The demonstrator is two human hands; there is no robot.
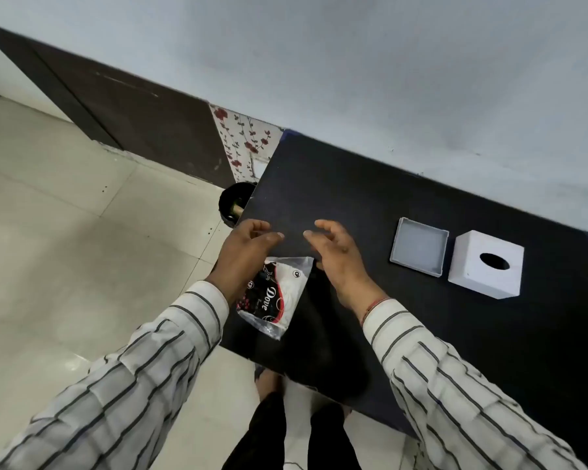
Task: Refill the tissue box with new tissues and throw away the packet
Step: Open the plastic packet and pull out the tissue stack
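Observation:
A tissue packet, black, red and white in clear plastic, lies on the black table near its left edge. My left hand hovers over the packet's upper left end with fingers spread, holding nothing. My right hand hangs just right of the packet, fingers apart and empty. Further right sits the white tissue box's tray-like base, empty and facing up. Beside it stands the white box cover with an oval slot on its top.
A black waste bin stands on the tiled floor just past the table's left edge, partly hidden by the table. A grey wall runs behind the table. My legs and feet show below the table's near edge.

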